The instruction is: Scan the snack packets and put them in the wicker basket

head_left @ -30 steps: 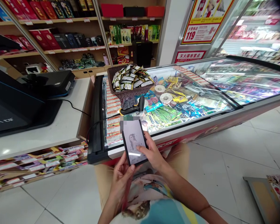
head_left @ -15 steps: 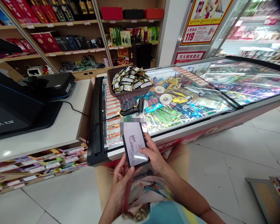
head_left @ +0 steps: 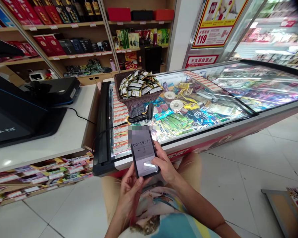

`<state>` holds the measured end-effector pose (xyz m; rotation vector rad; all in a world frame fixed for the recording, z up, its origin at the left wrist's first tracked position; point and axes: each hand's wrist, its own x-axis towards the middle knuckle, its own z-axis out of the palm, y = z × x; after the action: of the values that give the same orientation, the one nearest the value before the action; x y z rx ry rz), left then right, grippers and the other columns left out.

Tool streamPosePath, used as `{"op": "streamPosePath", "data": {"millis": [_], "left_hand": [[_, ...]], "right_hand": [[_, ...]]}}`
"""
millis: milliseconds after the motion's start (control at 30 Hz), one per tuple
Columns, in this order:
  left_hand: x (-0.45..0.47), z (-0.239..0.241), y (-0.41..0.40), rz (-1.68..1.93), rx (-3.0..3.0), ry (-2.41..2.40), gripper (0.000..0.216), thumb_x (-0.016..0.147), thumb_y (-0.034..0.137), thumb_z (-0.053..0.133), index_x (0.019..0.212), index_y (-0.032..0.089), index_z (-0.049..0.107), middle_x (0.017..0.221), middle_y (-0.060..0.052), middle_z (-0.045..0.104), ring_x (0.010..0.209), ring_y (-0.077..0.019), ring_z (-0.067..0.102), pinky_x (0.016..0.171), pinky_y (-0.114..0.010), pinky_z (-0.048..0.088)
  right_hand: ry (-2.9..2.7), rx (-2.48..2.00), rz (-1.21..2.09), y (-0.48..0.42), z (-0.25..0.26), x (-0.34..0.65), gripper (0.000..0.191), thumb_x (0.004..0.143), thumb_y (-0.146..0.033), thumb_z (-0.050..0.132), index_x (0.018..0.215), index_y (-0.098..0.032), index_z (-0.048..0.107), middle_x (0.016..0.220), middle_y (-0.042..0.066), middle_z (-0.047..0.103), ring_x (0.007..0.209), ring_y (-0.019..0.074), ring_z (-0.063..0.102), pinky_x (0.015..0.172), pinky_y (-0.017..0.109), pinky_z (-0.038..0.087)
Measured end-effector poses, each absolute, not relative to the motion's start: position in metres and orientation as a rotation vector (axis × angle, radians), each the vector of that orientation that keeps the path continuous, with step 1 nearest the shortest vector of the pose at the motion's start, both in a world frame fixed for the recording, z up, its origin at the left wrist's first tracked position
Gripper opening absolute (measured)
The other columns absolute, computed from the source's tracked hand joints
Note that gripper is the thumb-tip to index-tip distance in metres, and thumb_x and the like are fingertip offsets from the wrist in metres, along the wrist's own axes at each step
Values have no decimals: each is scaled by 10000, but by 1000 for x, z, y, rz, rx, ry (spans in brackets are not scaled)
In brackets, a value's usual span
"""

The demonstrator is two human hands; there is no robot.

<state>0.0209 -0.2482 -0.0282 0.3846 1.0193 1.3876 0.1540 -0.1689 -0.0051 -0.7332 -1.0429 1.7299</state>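
Note:
A black smartphone (head_left: 143, 153) is held upright in front of me, its screen showing a timer readout. My left hand (head_left: 129, 190) cups its lower edge from below, fingers wrapped behind it. My right hand (head_left: 165, 164) grips the phone's right side, thumb resting on the lower screen. Just beyond the phone stands a glass-topped chest freezer (head_left: 201, 99) full of packaged ice creams. A black barcode scanner (head_left: 142, 114) lies on the freezer's lid.
A wicker basket (head_left: 136, 97) of small sachets sits on the freezer. Left is a white counter (head_left: 62, 132) with a black till (head_left: 17, 112) and cable. Shelves of boxed goods (head_left: 64, 39) line the back wall. A floor display (head_left: 288, 205) stands low right.
The phone screen changed from a drawn figure to a timer display. Both hands stay on the phone, which sits slightly lower than one second ago.

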Motion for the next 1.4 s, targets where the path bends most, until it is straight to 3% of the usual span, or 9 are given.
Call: {"op": "streamPosePath", "data": {"millis": [333, 700, 1233, 1400], "left_hand": [[20, -27, -249, 1384, 397, 1010, 641, 672, 258, 837, 1273, 345, 631, 1336, -59, 638, 1245, -310, 558, 969, -435, 535], [21, -24, -248, 1391, 410, 970, 616, 704, 241, 816, 1280, 345, 625, 1298, -55, 664, 1198, -272, 597, 948, -387, 551], [22, -23, -252, 1388, 424, 997, 629, 690, 251, 822, 1283, 323, 626, 1323, -65, 646, 1214, -294, 583, 904, -377, 573], [21, -25, -254, 1373, 447, 1024, 676, 688, 273, 821, 1322, 322, 593, 1367, -76, 612, 1266, -322, 539, 947, -414, 548]], "right_hand": [[-1067, -719, 1732, -168, -7, 155, 499, 694, -105, 493, 1178, -229, 502, 907, -8, 620, 767, 134, 526, 682, 228, 414], [-1131, -721, 1749, -168, -4, 159, 537, 684, -115, 517, 1207, -229, 478, 1052, 20, 625, 869, 159, 564, 717, 249, 454], [-1190, -715, 1736, -171, 0, 161, 525, 698, -104, 524, 1204, -234, 472, 1010, 7, 635, 865, 160, 582, 778, 280, 459], [-1239, -741, 1693, -172, 0, 158, 533, 732, -172, 616, 1233, -227, 443, 1054, 29, 636, 953, 190, 593, 860, 329, 465]]}}
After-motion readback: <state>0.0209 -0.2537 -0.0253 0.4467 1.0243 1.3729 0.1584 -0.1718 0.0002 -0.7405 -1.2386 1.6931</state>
